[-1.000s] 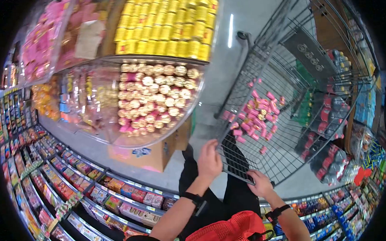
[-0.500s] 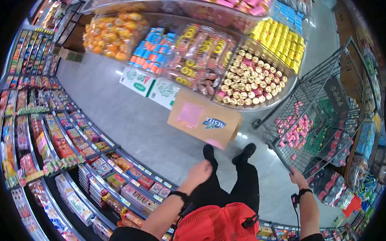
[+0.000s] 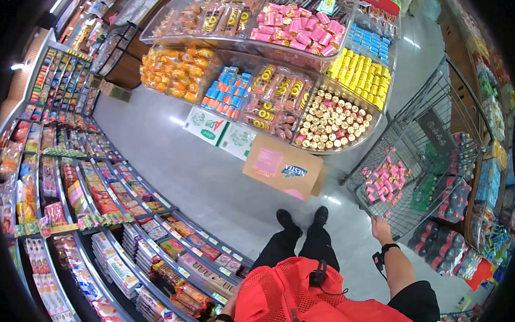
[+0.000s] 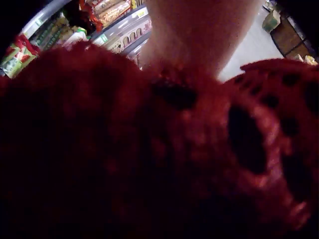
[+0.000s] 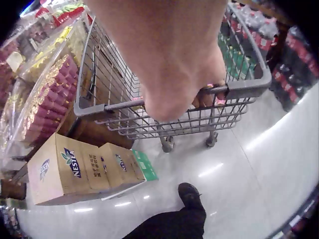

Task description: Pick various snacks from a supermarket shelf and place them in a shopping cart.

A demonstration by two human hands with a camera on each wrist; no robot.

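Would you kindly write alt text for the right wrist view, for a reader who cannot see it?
A right hand grips the grey top bar of a wire shopping cart, seen close from the wrist. Below it, tan Nestea cartons stand on a glossy pale floor near a black shoe; bins of wrapped sweets line the left edge.

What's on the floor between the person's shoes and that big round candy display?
A brown cardboard Nestea box lies there, just in front of the candy display, with bare grey floor between it and the shoes. The head view shows it.
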